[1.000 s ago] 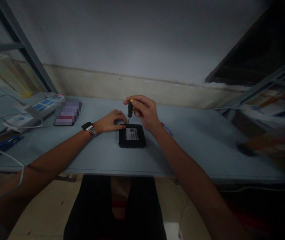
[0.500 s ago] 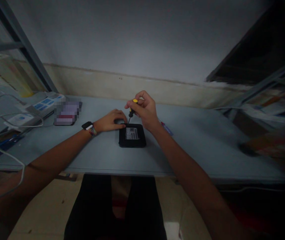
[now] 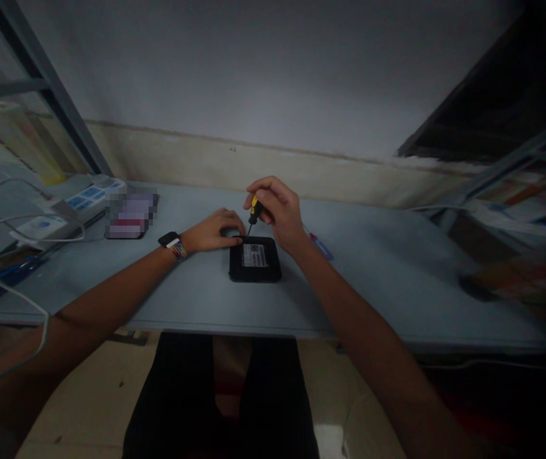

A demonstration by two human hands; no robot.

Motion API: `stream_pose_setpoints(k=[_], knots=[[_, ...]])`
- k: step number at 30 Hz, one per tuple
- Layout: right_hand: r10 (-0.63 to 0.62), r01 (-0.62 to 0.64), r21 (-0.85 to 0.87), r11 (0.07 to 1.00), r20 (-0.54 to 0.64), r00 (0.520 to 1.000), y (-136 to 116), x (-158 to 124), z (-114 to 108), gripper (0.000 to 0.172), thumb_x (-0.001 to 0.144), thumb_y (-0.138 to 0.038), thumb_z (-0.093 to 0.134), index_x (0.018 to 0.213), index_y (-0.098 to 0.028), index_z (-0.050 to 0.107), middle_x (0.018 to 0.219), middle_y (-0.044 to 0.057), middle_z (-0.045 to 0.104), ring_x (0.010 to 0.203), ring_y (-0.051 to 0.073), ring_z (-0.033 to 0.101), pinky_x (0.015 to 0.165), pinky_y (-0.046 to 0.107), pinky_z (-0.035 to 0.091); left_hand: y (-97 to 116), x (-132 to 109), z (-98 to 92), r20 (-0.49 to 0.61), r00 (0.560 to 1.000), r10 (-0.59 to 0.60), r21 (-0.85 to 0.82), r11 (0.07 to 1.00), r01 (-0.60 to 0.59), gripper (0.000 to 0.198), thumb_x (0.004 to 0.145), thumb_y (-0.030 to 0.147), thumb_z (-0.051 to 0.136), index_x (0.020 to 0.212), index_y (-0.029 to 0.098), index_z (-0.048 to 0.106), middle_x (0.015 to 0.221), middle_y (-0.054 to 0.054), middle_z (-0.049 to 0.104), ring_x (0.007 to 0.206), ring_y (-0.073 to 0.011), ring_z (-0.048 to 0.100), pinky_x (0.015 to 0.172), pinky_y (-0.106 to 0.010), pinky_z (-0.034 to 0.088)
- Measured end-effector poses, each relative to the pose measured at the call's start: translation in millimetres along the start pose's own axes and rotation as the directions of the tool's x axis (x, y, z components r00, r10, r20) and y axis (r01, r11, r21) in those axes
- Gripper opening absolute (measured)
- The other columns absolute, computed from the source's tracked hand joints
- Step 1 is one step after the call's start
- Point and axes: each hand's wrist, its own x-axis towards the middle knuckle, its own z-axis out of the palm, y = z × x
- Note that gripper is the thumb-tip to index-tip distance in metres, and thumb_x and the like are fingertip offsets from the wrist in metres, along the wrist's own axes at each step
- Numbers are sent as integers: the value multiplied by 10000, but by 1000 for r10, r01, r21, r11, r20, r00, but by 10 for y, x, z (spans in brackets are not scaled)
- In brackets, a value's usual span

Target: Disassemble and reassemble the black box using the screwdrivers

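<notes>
A flat, square black box (image 3: 254, 271) with rounded corners lies on the desk, a white printed label (image 3: 254, 255) on its top face. My right hand (image 3: 277, 207) grips a small screwdriver (image 3: 254, 210) by its yellow-and-black handle. The screwdriver leans slightly, and its thin shaft runs down to the far left corner of the box. My left hand (image 3: 215, 231) steadies that same corner, thumb on the edge and curled fingers beyond it. Whether the tip sits in a screw is too small to tell.
On the left lie a phone (image 3: 132, 217) with a blurred screen and a white power strip (image 3: 81, 197) with cables. A red-and-blue item (image 3: 321, 247) lies right of the box. A blurred cylindrical object (image 3: 497, 280) is at far right; a wall stands behind the desk.
My right fingers have shifted on the screwdriver handle, covering its top end, and the index finger has lifted a little. The box and my left hand hold their places.
</notes>
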Motion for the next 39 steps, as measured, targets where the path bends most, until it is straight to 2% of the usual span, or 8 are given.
stream_pose_setpoints(k=[6,12,15,19,25,32,36,39], knots=[[32,-32,8,999,-43,999,-44,2,56,541,801,-522,951,909,-264,489,757,-26,774,567,82,567,510,218,399,-1,-2,-4,9,1000,-3,0,1000,3,286,1002,488,685,1046,220,774,1152,-86,749,1195,-304,637,1154,-505,416],[2,-2,-9,1000,-22,1000,-13,-24,-12,331,892,-493,869,1028,-225,731,946,16,839,497,51,475,440,240,307,16,-7,-2,-4,1000,-10,3,1000,10,283,1003,486,687,1053,221,774,1145,-82,746,1169,-298,637,1132,-495,427],[16,-16,-1,1000,-4,1000,7,-37,-46,336,965,-539,748,1090,-230,789,940,9,831,461,48,424,428,260,272,11,-2,1,5,1000,-2,7,1000,2,271,1003,476,685,1049,223,772,1154,-78,752,1172,-294,642,1138,-498,420],[46,-46,11,999,-10,999,-5,-45,-29,375,929,-580,781,1063,-230,758,857,-6,791,496,59,425,439,249,277,1,4,0,13,1000,-2,6,1000,2,264,1002,473,685,1054,229,771,1152,-74,756,1174,-291,645,1133,-494,423],[68,-64,47,997,-71,995,-18,-43,32,532,767,-493,971,929,-263,519,808,-23,788,582,80,551,473,205,337,-3,-2,3,6,1000,-6,1,1000,6,293,1001,501,682,1047,226,772,1142,-83,750,1191,-301,633,1142,-490,422],[39,-39,-5,999,-13,999,-14,-47,-20,306,889,-458,832,1074,-234,736,985,14,833,490,53,424,445,248,325,19,-2,-7,7,1000,-20,7,1000,20,297,994,506,687,1042,227,777,1137,-80,750,1162,-292,633,1136,-486,431],[57,-57,14,998,6,998,-14,-58,-12,296,933,-479,739,1095,-232,755,933,5,803,490,58,369,446,256,276,30,5,-8,11,1000,-26,12,1000,26,296,1000,506,680,1051,230,776,1155,-81,751,1179,-296,631,1140,-494,428],[67,-67,6,998,-21,998,-14,-55,14,375,847,-480,866,1083,-237,706,867,-12,758,567,76,454,473,236,308,28,8,-7,13,1000,-17,5,1000,17,295,1002,504,680,1048,228,775,1144,-80,753,1172,-299,639,1133,-494,432]])
